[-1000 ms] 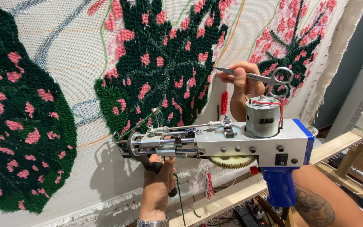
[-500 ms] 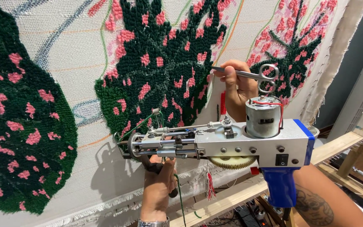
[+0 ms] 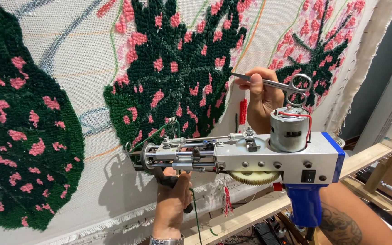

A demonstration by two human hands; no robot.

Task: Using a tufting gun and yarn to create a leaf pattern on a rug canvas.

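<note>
Left hand [image 3: 172, 204] clamped on black front grip of metal tufting gun [image 3: 250, 156]; right hand [image 3: 262, 97] at 1 o'clock pinches steel scissors [image 3: 277, 84] before fuzzy rug [image 3: 178, 68].

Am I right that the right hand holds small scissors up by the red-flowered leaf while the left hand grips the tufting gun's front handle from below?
Not quite. The head view shows the leaf is dark green with pink spots, not red-flowered. The rest stands: the right hand holds small scissors up by it, and the left hand grips the tufting gun front handle from below.
</note>
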